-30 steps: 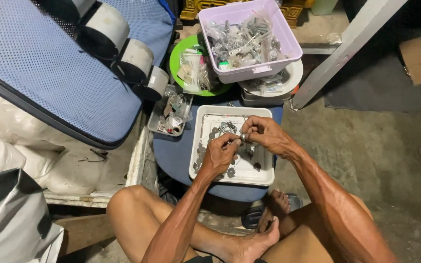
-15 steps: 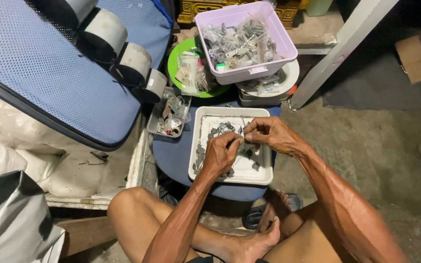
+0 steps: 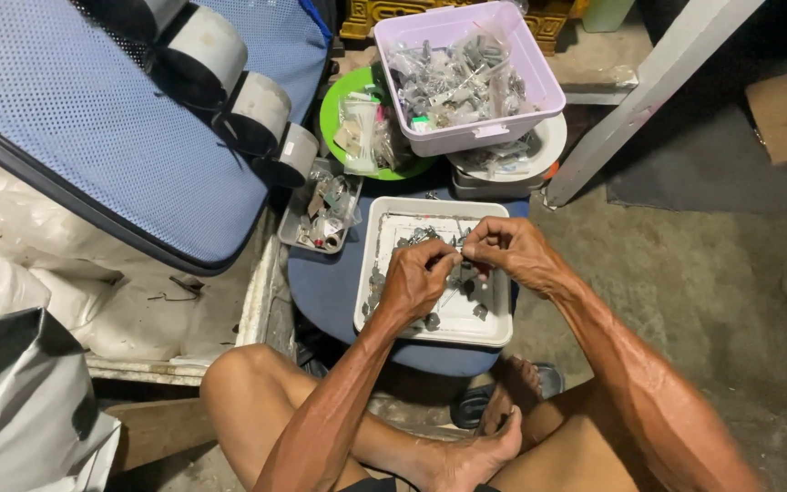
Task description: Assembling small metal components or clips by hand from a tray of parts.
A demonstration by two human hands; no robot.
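Item: small metal parts [image 3: 425, 321], grey, loose in our white square tray [image 3: 494, 330] on the blue stool [image 3: 325, 290]. Our left hand [image 3: 416, 278] and right hand [image 3: 512, 251] meet fingertip to fingertip above them, both pinched narrow; what they pinch we cannot tell. Adjacent: lilac bin [image 3: 539, 87], green plate [image 3: 330, 114], small clear tray [image 3: 295, 223].

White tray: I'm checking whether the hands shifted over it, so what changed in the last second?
Little changed. Both hands drew closer: the left hand and right hand now meet fingertip to fingertip over the white tray, working something too small to make out. The tray, the lilac bin and the green plate kept their places.
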